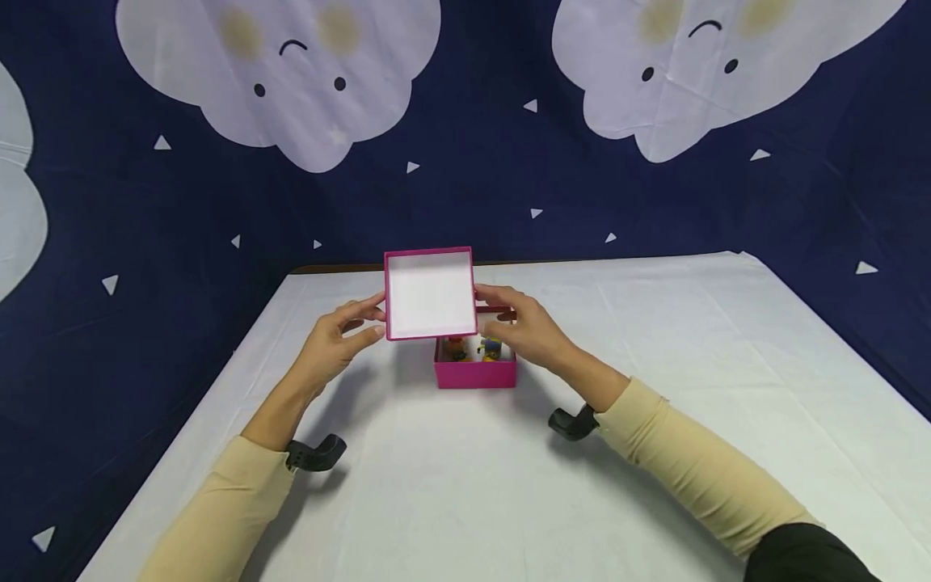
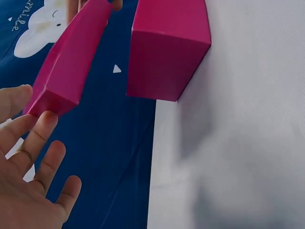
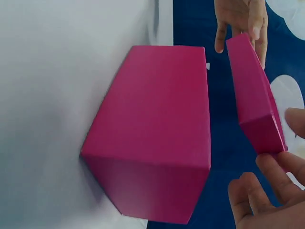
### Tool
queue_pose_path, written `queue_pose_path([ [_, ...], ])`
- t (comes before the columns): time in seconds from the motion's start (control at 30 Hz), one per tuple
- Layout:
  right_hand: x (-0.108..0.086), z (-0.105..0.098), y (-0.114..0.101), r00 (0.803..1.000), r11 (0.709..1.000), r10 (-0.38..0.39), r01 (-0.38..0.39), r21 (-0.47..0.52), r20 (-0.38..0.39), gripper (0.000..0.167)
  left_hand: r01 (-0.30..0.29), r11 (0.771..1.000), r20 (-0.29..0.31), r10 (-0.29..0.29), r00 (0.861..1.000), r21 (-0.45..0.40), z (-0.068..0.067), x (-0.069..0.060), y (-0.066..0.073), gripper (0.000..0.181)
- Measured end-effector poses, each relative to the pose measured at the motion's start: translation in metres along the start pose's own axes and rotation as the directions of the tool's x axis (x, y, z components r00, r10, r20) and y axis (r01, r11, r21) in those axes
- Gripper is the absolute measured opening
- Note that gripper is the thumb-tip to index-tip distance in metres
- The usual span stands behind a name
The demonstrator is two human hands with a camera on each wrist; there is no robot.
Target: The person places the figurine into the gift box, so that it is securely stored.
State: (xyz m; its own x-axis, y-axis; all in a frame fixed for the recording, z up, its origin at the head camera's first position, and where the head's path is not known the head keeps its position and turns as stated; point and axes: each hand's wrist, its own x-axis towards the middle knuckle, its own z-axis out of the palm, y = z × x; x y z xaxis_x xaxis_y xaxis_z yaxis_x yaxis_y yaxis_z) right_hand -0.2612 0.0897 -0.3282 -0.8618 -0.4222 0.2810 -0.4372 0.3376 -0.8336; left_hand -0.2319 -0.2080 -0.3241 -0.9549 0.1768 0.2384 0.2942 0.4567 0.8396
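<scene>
A magenta box lid (image 1: 431,293) with a white inside is held up on its side, its hollow face toward the head camera. My left hand (image 1: 336,337) pinches its left edge between thumb and fingertips; in the left wrist view the other fingers spread away from the lid (image 2: 71,62). At the opposite edge, my right hand (image 1: 529,326) holds the lid with thumb and fingers. Behind and below the lid stands the magenta box (image 1: 476,375), uncovered on the table. Two small colourful figures, one of them a blue and yellow figure (image 1: 490,349), show inside; the lid hides part of the box.
A white cloth covers the table (image 1: 451,485). Beyond its far edge hangs a dark blue curtain (image 1: 480,194) with clouds and small white triangles. Black straps with camera mounts (image 1: 317,453) sit at both wrists.
</scene>
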Motion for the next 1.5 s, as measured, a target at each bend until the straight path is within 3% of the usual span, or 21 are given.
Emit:
queue_pose_path([
  [0.13,-0.001,-0.005,0.000,0.999,0.998,0.038,-0.036,0.049,-0.026,0.048,0.000,1.000,-0.005,0.000,1.000,0.000,0.005,0.002,0.003,0.050],
  [0.33,-0.004,-0.012,0.001,0.994,0.991,0.089,-0.082,0.102,-0.068,0.042,0.081,0.997,0.011,-0.080,0.997,-0.020,0.013,0.005,0.006,0.050],
  [0.53,-0.005,-0.014,0.004,0.988,0.983,0.103,-0.083,0.167,-0.117,0.038,0.043,0.991,0.030,-0.039,0.999,-0.129,0.021,0.008,0.010,0.046],
  [0.63,-0.006,-0.015,0.006,0.983,0.978,0.106,-0.077,0.191,-0.148,0.035,0.048,0.988,0.013,-0.047,0.999,-0.145,0.025,0.011,0.012,0.046],
  [0.83,-0.009,-0.015,0.008,0.966,0.977,0.161,-0.128,0.168,-0.201,0.040,0.132,0.983,-0.034,-0.137,0.990,-0.125,0.035,0.014,0.015,0.047],
  [1.07,-0.012,-0.015,0.009,0.957,0.982,0.175,-0.154,0.107,-0.233,0.040,0.152,0.984,-0.037,-0.155,0.987,-0.091,0.043,0.013,0.016,0.047],
  [1.27,-0.016,-0.018,0.011,0.970,0.985,0.165,-0.152,0.085,-0.177,0.039,0.149,0.981,-0.039,-0.155,0.987,-0.125,0.047,0.014,0.011,0.045],
  [1.5,-0.024,-0.028,0.021,0.993,0.991,0.085,-0.076,0.107,-0.086,0.038,0.082,0.986,0.086,-0.070,0.994,-0.144,0.045,0.012,0.005,0.053],
])
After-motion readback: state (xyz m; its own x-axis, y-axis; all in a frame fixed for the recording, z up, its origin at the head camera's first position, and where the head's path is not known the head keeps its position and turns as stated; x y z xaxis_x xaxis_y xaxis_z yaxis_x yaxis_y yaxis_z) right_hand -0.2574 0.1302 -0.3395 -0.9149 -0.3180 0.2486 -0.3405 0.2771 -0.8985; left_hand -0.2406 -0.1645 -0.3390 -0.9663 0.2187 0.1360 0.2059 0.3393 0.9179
